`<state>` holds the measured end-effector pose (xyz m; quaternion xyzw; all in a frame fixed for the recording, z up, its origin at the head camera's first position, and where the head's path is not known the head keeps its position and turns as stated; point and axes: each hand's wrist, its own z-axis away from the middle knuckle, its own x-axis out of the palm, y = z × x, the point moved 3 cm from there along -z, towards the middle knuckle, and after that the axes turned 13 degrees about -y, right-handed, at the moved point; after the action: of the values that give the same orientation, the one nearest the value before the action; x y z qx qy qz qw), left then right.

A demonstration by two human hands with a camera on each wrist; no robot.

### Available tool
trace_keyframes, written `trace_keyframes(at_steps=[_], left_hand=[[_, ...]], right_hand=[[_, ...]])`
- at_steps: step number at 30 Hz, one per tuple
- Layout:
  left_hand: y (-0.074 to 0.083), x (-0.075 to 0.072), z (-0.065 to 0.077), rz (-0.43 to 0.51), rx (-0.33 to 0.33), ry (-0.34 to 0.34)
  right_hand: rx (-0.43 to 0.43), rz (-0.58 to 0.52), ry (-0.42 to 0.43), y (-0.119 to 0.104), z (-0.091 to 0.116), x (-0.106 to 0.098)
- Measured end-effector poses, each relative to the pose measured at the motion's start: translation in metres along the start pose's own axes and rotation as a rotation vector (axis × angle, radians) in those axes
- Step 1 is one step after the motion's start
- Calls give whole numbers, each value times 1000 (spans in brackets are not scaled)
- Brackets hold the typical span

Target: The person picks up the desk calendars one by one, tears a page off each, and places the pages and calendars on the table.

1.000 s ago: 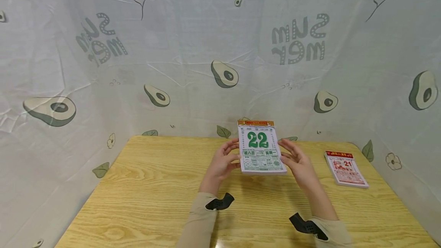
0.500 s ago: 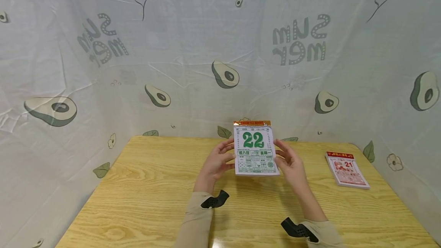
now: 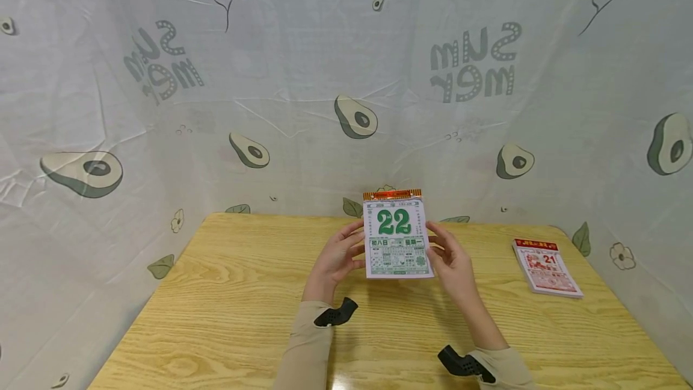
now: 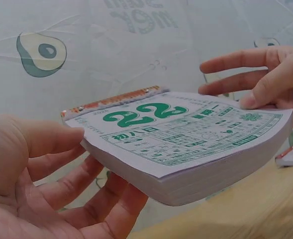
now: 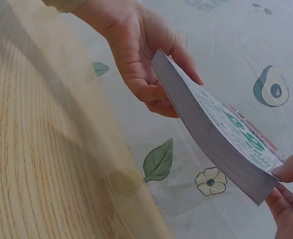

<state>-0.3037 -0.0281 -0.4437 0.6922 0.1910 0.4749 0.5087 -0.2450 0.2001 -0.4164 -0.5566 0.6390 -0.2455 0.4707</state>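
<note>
A thick tear-off wall calendar (image 3: 399, 239) with a green 22 and a red-and-gold top strip is held up above the table, tilted so its face shows. My left hand (image 3: 338, 256) holds its left edge, thumb on the face side and fingers beneath the pad in the left wrist view. On the right edge my right hand (image 3: 450, 265) pinches the pad, its thumb (image 4: 258, 97) lying on the top page. In the right wrist view the thick page block (image 5: 211, 134) spans between both hands. The back of the calendar is hidden.
A smaller calendar (image 3: 548, 268) with a red 21 and red header lies on the right of the wooden table (image 3: 233, 294). Behind the table hangs a pale curtain (image 3: 303, 47) printed with avocados, and it also flanks both sides.
Both hands have carried the calendar slightly left, and it is tilted a little more upright. The grip looks the same. The smaller calendar stays where it was.
</note>
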Motion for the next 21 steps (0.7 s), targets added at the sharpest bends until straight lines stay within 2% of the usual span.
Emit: trace_keyframes(at_steps=[6, 15, 21], left_hand=[[-4, -3, 0, -5, -5, -6], [-11, -7, -2, -13, 18, -14], [-11, -8, -2, -15, 25, -23]], right_hand=[[-5, 27, -7, 0, 2, 3], [100, 107, -38, 3, 3, 4], [97, 168, -62, 1, 1, 5]])
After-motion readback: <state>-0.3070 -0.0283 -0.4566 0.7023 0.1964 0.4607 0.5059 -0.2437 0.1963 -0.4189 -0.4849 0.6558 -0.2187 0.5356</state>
